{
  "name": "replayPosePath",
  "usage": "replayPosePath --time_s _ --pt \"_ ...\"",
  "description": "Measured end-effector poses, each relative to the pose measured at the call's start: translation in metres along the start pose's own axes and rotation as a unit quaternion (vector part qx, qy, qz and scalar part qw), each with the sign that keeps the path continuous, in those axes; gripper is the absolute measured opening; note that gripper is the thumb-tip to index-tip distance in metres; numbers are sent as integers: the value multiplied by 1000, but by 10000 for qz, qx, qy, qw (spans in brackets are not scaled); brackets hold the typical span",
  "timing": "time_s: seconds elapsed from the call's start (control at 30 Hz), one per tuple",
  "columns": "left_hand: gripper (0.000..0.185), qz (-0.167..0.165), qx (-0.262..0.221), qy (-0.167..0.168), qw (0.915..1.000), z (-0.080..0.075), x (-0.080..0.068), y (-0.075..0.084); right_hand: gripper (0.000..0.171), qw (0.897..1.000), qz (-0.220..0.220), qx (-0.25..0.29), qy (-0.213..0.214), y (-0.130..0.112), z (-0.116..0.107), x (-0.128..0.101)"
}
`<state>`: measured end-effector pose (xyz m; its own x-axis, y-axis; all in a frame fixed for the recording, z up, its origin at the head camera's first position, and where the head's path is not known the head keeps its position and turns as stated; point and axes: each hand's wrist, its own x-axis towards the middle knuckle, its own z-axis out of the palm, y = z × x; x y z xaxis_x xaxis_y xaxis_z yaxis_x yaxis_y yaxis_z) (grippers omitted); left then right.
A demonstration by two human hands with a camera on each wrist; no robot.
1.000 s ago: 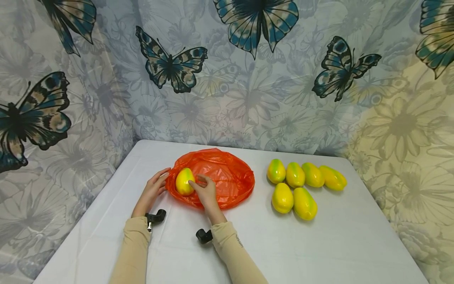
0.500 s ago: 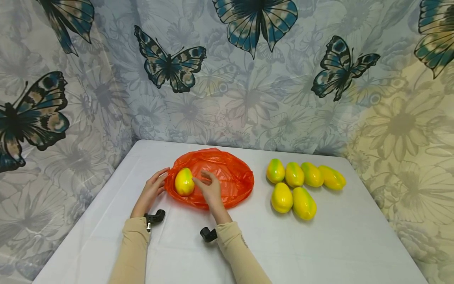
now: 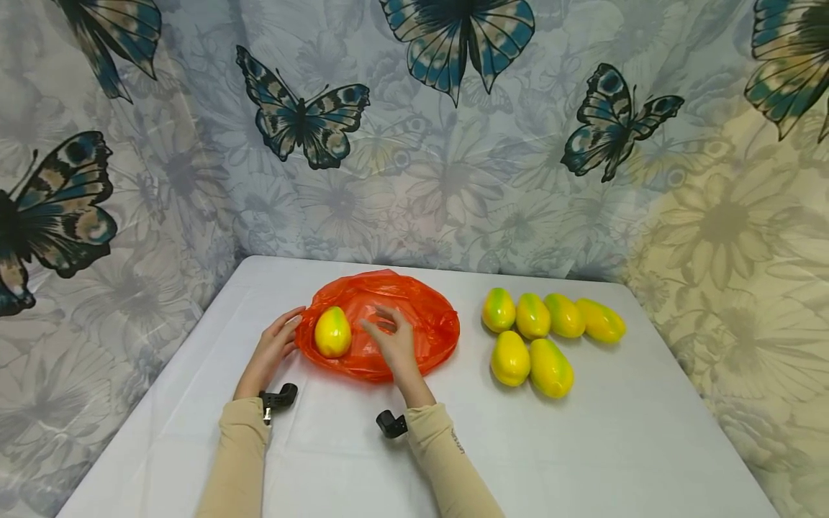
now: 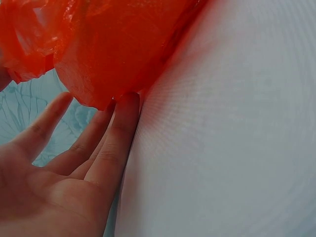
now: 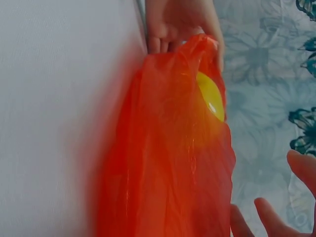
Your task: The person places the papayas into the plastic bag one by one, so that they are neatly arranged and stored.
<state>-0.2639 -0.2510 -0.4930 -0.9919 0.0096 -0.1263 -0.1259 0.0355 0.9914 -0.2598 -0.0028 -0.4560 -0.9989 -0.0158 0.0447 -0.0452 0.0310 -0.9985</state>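
Note:
A red plastic bag (image 3: 424, 293) lies spread on the table with its mouth up. One yellow-green mango (image 3: 333, 333) sits in its left part; the right wrist view shows that mango (image 5: 211, 98) partly behind the red plastic. My left hand (image 3: 270, 352) is at the bag's left edge, and in the left wrist view its extended fingertips touch the underside of the bag (image 4: 108, 54). Over the middle of the bag, to the right of the mango, my right hand (image 3: 399, 345) holds nothing, its fingers loosely spread and apart from the fruit.
Several more mangoes (image 3: 550, 368) lie in two rows on the right part of the white table (image 3: 583, 453). A butterfly-patterned cloth (image 3: 453, 165) hangs behind the table. Each wrist carries a small black camera (image 3: 280, 398).
My right hand has let go of the mango in the bag and drawn away to the right. The left hand stays at the bag's left edge, and the view has shifted slightly.

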Motion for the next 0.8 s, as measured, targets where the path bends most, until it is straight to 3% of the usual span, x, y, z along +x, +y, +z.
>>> replayPosePath --time_s 0.27,0.8 --pt "54 -58 84 -45 9999 2 -9 12 49 9999 -11 -100 76 -2 -10 1" --pt "55 4 38 -56 10000 3 -12 14 46 9995 -188 -151 210 -4 -46 2"
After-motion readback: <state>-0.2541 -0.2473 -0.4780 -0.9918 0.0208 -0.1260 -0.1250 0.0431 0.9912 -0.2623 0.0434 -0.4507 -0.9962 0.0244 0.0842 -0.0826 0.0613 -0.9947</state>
